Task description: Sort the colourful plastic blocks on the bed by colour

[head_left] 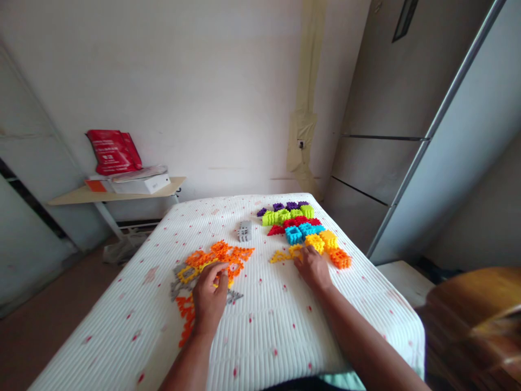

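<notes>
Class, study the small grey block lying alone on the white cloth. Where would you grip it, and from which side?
Probably pinch the grey block across its two long side faces, coming from above: it lies flat on the cloth, apart from the coloured pieces, with its sides free.

A white ribbed tablecloth (264, 326) carries scattered small red and pink flecks. On its near left lie flat orange plastic lattice pieces (228, 254), with grey lattice pieces (179, 285) and one yellow lattice frame (188, 273) among them. Farther off sits a small grey block (245, 231). To the right, chunky plastic blocks run in colour bands from far to near: purple blocks (285, 207), lime-green blocks (280, 216), red blocks (299, 221), sky-blue blocks (299, 232), yellow blocks (321, 240), orange blocks (340, 258). Flat yellow pieces (280, 255) lie just left of them. At far left, a red bag (112, 152) with white lettering and a white box (140, 185) rest on a pale wooden shelf (81, 195). A beige tape strip (303, 136) crosses the off-white wall (203, 81).
</notes>
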`<state>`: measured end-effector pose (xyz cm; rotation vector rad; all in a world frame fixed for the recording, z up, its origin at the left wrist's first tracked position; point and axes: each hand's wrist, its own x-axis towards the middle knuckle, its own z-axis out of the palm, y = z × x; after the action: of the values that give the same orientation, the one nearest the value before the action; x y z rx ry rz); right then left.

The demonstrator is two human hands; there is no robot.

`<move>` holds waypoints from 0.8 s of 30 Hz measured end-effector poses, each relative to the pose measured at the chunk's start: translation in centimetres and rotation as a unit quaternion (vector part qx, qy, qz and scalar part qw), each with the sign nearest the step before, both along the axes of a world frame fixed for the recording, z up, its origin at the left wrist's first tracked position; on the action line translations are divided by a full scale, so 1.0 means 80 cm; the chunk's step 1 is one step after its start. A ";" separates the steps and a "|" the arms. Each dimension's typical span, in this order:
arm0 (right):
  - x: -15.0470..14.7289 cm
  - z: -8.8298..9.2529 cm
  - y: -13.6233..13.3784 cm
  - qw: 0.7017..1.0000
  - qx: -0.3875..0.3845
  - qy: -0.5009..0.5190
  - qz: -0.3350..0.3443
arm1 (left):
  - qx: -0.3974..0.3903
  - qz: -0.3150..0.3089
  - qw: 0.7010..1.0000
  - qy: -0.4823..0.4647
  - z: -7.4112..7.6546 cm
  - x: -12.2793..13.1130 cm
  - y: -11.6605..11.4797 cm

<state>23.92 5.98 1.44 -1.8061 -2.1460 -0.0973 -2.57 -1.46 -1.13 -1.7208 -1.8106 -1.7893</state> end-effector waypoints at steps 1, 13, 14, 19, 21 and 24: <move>0.000 -0.001 0.000 1.000 0.003 -0.004 -0.001 | 0.002 0.001 1.000 -0.002 0.000 0.000 0.000; -0.001 -0.019 -0.008 0.973 0.165 0.027 0.158 | 0.036 0.155 0.979 -0.124 0.015 -0.073 -0.017; -0.003 -0.020 -0.009 0.964 0.171 0.035 0.200 | 0.028 0.176 0.975 -0.130 0.015 -0.087 -0.019; -0.011 -0.028 -0.017 0.948 0.131 0.050 0.287 | -0.151 0.186 0.967 -0.083 0.005 -0.153 -0.024; -0.013 -0.030 -0.018 0.946 0.119 0.064 0.294 | -0.202 0.162 0.964 -0.062 -0.001 -0.166 -0.022; -0.014 -0.029 -0.019 0.944 0.108 0.073 0.304 | -0.248 0.138 0.958 -0.032 -0.007 -0.168 -0.017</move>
<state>22.76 4.45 -0.86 -0.9431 -2.3693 -0.0459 -16.04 -2.85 -1.68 -1.4373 -2.5459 -1.3740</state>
